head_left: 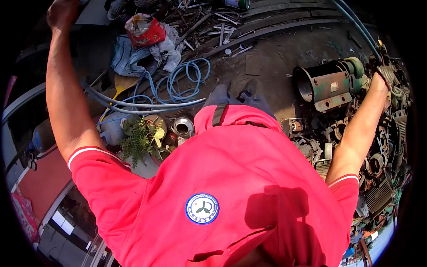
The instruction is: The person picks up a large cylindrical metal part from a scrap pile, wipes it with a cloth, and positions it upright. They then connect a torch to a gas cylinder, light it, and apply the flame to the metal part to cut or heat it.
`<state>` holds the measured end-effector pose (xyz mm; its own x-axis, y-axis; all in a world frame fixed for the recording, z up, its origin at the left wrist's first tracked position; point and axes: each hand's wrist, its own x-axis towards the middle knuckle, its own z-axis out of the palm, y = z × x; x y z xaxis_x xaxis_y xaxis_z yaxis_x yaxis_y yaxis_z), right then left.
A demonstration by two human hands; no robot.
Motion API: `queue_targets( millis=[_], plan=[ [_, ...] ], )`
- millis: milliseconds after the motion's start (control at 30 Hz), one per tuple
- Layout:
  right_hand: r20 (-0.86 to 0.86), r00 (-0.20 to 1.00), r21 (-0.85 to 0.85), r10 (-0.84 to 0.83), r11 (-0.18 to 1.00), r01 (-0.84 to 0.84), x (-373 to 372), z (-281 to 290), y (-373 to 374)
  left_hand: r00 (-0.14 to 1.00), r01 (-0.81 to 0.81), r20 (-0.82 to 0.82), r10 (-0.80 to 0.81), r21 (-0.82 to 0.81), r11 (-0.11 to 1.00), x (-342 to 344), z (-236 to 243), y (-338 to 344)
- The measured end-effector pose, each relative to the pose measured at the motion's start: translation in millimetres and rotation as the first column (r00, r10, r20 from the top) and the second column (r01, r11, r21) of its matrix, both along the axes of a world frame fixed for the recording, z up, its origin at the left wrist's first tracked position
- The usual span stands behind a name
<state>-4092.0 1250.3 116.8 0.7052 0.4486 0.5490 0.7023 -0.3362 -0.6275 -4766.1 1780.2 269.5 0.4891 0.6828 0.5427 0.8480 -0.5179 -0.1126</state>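
Observation:
My left hand (62, 14) is bare and reaches to the top left rim, where its fingers are cut off and shaded. Below it lie the red bag (146, 32) and crumpled clear plastic (167, 49). My right hand (385, 73) stretches far to the right, with a knitted glove cuff or band at the wrist; its fingers blend into the dark clutter. Two thin blue hoses or cables (361, 29) come down from the top right and end beside that hand. Whether it grips them I cannot tell. A rusty green motor housing (327, 84) lies just left of it.
Scrap motor parts (376, 164) are heaped along the right. Loops of blue hose (187, 80) lie on the ground ahead to the left, by a yellow broom or shovel (122, 86). Nearer are a potted plant (142, 138) and a metal pot (183, 127). Wood scraps (202, 26) lie farther off.

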Motion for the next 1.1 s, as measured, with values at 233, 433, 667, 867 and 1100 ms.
queue_targets(
  millis=[233, 433, 667, 867, 1100],
  plan=[
    [-0.782, 0.623, 0.260, -0.019, 0.898, 0.354, 150.8, -123.4, -110.5, 0.993, -0.038, 0.076, 0.095, -0.551, 0.834, 14.8, -247.1, -165.0],
    [-0.872, 0.486, 0.269, 0.057, 0.885, 0.380, 142.6, -187.8, -186.0, 1.000, 0.024, 0.016, -0.018, -0.493, 0.870, 57.8, -215.1, -175.4],
    [-0.931, 0.364, 0.203, -0.015, 0.808, 0.553, 42.5, -162.3, -175.4, 0.964, 0.251, -0.028, -0.263, -0.218, 0.943, 116.5, -111.3, -114.2],
    [-0.937, 0.338, 0.326, 0.087, 0.564, 0.759, -11.1, -144.0, -189.9, 0.908, 0.362, -0.110, -0.403, -0.275, 0.891, 162.2, -113.6, -111.3],
    [-0.994, 0.113, 0.101, -0.008, 0.392, 0.914, -77.6, -164.6, -165.4, 0.849, 0.105, -0.318, -0.422, -0.681, 0.725, 104.2, -339.8, -126.4]
  ],
)
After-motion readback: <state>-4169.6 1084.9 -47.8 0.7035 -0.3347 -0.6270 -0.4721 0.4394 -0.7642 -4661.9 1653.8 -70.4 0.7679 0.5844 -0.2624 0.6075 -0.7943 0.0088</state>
